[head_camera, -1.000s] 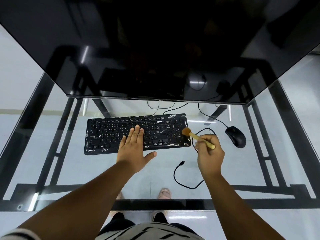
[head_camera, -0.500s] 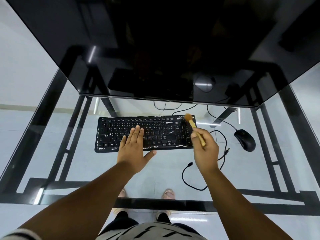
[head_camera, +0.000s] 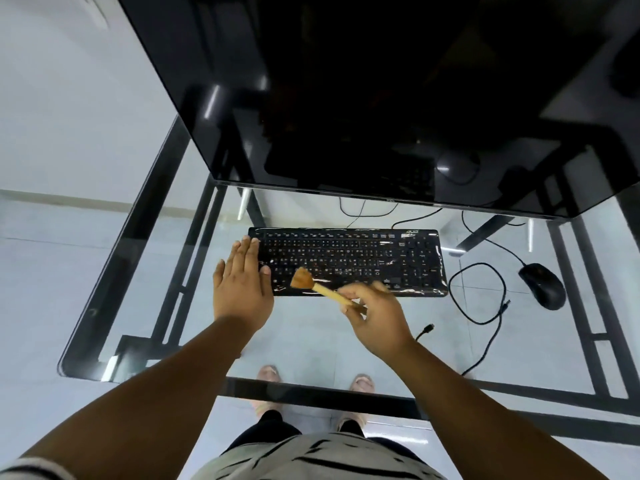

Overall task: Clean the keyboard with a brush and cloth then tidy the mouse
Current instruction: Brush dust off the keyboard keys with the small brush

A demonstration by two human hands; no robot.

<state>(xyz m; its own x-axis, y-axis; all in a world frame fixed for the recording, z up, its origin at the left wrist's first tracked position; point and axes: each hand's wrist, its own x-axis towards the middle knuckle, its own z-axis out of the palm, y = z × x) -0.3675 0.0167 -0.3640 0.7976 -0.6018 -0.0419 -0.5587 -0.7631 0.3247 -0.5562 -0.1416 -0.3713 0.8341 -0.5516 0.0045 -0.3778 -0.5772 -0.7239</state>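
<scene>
A: Head view, near to far?

B: Near edge: striped shirt [head_camera: 311, 459], two bare arms reaching far over a glass desk [head_camera: 104, 265]. Feet visible through the glass.

A: Left hand [head_camera: 242, 289]?

B: Flat, fingers together and stretched out, palm down on the left end of the keyboard [head_camera: 363, 258]. Fingertips over the far-left keys, thumb on the near-left rows. Gripping nothing, just pressing.

A: Right hand [head_camera: 375, 313]?

B: Closed around the wooden handle of a brush [head_camera: 318, 287], fingers curled, just near of the keyboard's near edge, about mid-length. Somewhat blurred, so exact finger placement hard to tell.

A: Brush itself?

B: Slanted, handle low right in the hand, tan bristles up left, splayed over the near rows left of centre, close beside the left thumb. Touching the keys or just above: cannot tell.

A: Keyboard?

B: Black, lying square on the desk below the near edge of a big dark monitor [head_camera: 381, 98]. White streaks along its edges.

A: Mouse [head_camera: 542, 285]?

B: Black, on the glass to the right, well apart from the keyboard. Cable [head_camera: 485, 271] looping loosely between the two, a plug end lying near the right wrist.

A: Cloth?

B: Cannot tell where.
</scene>
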